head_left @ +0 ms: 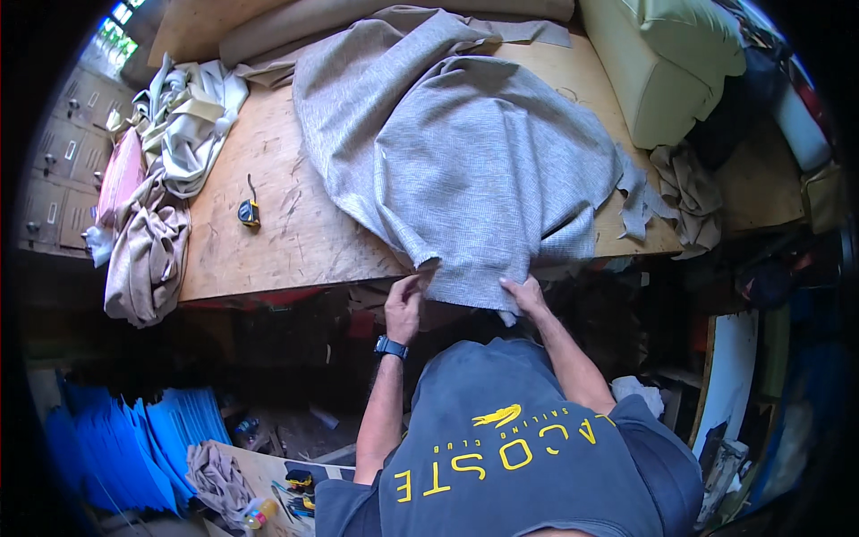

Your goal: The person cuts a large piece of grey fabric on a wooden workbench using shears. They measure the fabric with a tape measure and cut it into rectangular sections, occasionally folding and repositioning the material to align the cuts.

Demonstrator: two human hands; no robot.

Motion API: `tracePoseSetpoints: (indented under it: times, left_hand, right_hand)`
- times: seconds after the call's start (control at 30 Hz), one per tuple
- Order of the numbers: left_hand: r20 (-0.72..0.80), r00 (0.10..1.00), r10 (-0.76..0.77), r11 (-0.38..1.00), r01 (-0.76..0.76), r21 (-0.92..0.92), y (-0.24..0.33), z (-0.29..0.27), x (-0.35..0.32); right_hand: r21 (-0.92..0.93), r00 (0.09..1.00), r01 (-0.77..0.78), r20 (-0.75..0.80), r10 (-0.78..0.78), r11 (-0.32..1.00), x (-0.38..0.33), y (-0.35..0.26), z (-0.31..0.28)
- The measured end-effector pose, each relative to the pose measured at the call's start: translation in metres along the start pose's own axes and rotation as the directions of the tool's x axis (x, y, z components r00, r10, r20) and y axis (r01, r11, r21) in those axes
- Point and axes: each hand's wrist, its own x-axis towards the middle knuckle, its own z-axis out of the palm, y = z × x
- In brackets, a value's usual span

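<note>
A large piece of grey woven fabric (456,179) lies in loose folds over the wooden table (268,242), its near end hanging past the front edge. My left hand (404,306), with a dark watch on the wrist, is closed on the left corner of that end. At the right side of the same end, my right hand (526,297) pinches the fabric, thumb on top. Between the two hands the cloth is drawn fairly flat. A yellow and black tape measure (249,213) rests on the table to the left, apart from both hands.
Crumpled fabric scraps (148,255) pile up at the table's left edge, and brown cloth (689,197) sits at the right. A cream upholstered seat (667,67) stands at the far right. Behind lies a fabric roll (394,27). Blue sheets (134,438) stand lower left.
</note>
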Motion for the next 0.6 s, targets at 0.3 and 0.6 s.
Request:
tracePoseSetpoints:
  times: [0.3,0.6]
  left_hand:
    - [-0.085,0.785,-0.614,0.719,0.511,-0.472,-0.21,-0.041,0.006]
    - [0.314,0.826,-0.468,0.034,0.372,-0.928,-0.034,-0.004,-0.006]
  right_hand:
    - [0.858,0.916,-0.035,0.233,-0.328,0.512,-0.043,-0.163,-0.166]
    - [0.145,0.991,0.134,0.009,-0.137,0.98,-0.075,-0.072,-0.143]
